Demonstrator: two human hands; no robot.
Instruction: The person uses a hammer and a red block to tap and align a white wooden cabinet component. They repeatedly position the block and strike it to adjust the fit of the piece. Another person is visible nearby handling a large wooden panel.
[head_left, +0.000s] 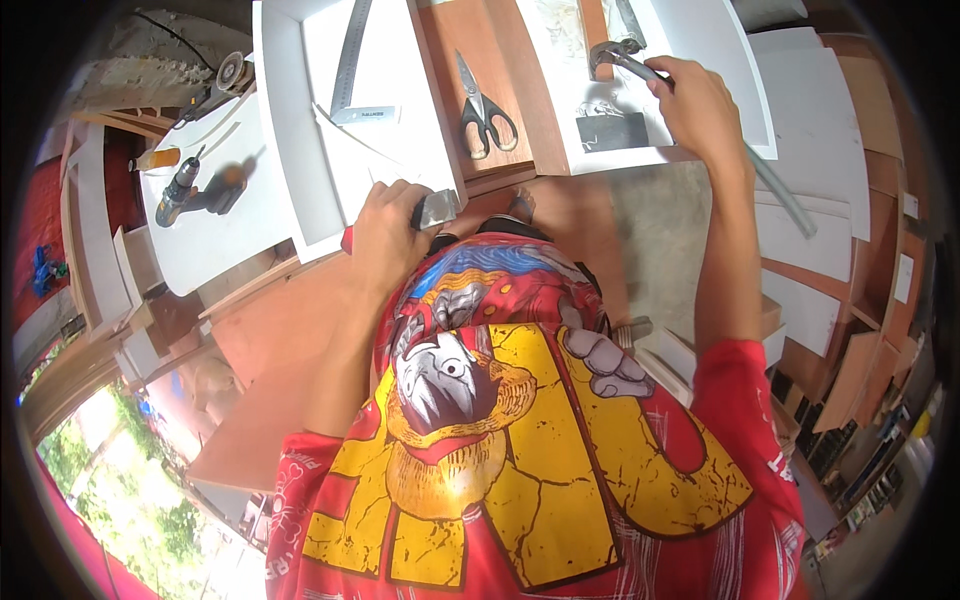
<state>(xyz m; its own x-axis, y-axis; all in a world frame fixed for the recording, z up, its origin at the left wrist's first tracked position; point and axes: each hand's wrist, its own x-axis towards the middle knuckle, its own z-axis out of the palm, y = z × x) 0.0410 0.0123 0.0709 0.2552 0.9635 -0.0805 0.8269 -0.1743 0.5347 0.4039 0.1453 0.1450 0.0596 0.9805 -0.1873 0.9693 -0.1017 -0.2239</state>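
My right hand [695, 110] is wrapped round a claw hammer [790, 200], close below its metal head, over the right white box [755, 80]. The hammer's grey handle slants down past the box's outer edge. My left hand [388, 225] is closed on a broad-bladed scraper [438, 210] with a red and black handle, at the near edge of the left white box [285, 120]; the fingers hide part of the handle. Between the boxes, scissors [485, 115] with black and tan handles lie on a brown board [510, 85].
A metal try square [352, 70] lies in the left box. The right box holds a dark grey block [612, 132] and a wooden strip [594, 25]. At left, a cordless drill [178, 190] rests on a white panel [225, 245]. Stacked boards [860, 130] line the right.
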